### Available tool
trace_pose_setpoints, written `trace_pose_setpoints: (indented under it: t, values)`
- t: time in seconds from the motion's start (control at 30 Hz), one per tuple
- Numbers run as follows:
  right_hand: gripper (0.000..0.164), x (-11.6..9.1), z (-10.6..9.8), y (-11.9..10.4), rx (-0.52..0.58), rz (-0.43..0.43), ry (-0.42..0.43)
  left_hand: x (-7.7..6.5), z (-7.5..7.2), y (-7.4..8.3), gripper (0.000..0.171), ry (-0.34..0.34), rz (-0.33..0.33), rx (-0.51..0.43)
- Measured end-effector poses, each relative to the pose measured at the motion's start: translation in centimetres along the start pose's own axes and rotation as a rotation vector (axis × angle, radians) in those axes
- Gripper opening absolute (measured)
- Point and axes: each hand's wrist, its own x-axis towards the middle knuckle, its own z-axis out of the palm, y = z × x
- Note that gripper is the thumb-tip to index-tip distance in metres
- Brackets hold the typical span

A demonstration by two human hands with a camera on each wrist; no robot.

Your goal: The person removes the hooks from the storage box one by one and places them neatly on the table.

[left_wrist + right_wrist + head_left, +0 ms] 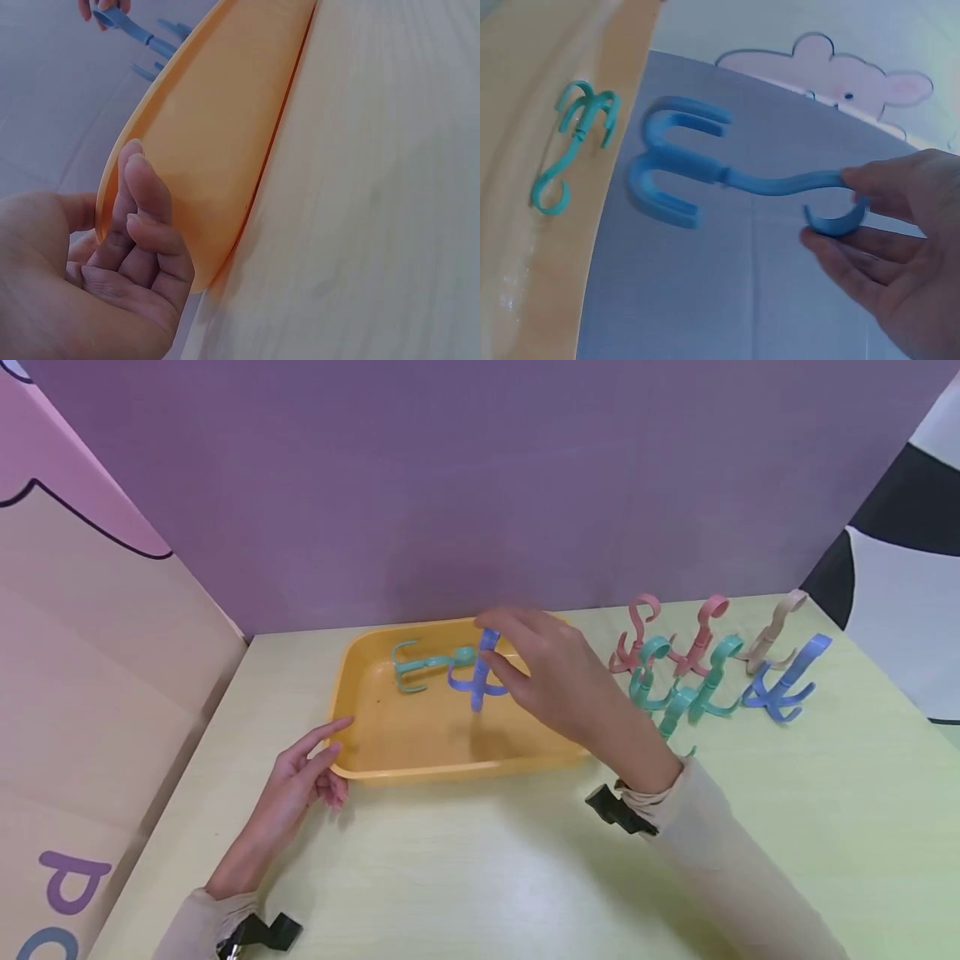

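Observation:
A blue multi-prong hook (478, 683) hangs with its prongs down over the yellow tray (420, 739). My right hand (558, 681) pinches it by the curved top, between thumb and fingers, as the right wrist view also shows. Inside the tray, toward the back left, a green hook (431, 663) of the same kind lies on its side. At the tray's near left corner, my left hand (296, 777) holds the rim. In the left wrist view some of its fingers (146, 187) are bent against the tray's outer wall.
Right of the tray, several more hooks stand on their prongs: two pink ones, such as the pink hook (701, 639), a beige hook (768, 635), green ones and a blue hook (787, 685). A purple panel (480, 485) rises behind the pale wooden table (450, 877).

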Motion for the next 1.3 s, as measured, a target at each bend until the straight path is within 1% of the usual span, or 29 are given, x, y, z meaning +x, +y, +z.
trace_pose_setpoints:
  t: [0.07, 0.17, 0.33, 0.7, 0.83, 0.97, 1.13, 1.23, 1.3]
  values:
    - [0.028, -0.4, -0.1, -0.3, -0.015, -0.044, 0.042, 0.0, 0.1, 0.0, 0.049, 0.012, -0.006, 0.007]
    - [0.029, -1.0, -0.6, -0.7, -0.037, -0.091, 0.080, 0.0, 0.2, 0.1, 0.050, 0.031, -0.014, 0.021]
    - [0.030, -1.9, -1.3, -0.9, -0.069, -0.133, 0.089, -0.1, 0.2, 0.2, 0.049, 0.045, -0.019, 0.034]
    - [0.040, -3.4, -2.5, -0.6, -0.083, -0.176, 0.113, -0.2, 0.3, 0.3, 0.050, 0.054, -0.034, 0.048]
    - [0.039, -3.9, -3.3, -0.4, -0.101, -0.169, 0.113, -0.2, 0.2, 0.3, 0.049, 0.036, -0.024, 0.043]
    - [0.028, -4.2, -4.4, -0.3, -0.129, -0.159, 0.126, -0.1, 0.3, 0.3, 0.049, 0.025, -0.013, 0.038]
    - [0.043, -4.5, -5.9, -0.4, -0.171, -0.138, 0.173, 0.0, 0.4, 0.2, 0.049, 0.045, -0.022, 0.040]
    - [0.045, -4.8, -6.7, -0.5, -0.174, -0.115, 0.197, 0.0, 0.4, 0.2, 0.048, 0.032, -0.019, 0.037]
    - [0.045, -5.0, -7.1, -0.5, -0.158, -0.100, 0.235, 0.0, 0.3, 0.1, 0.047, 0.027, -0.019, 0.034]
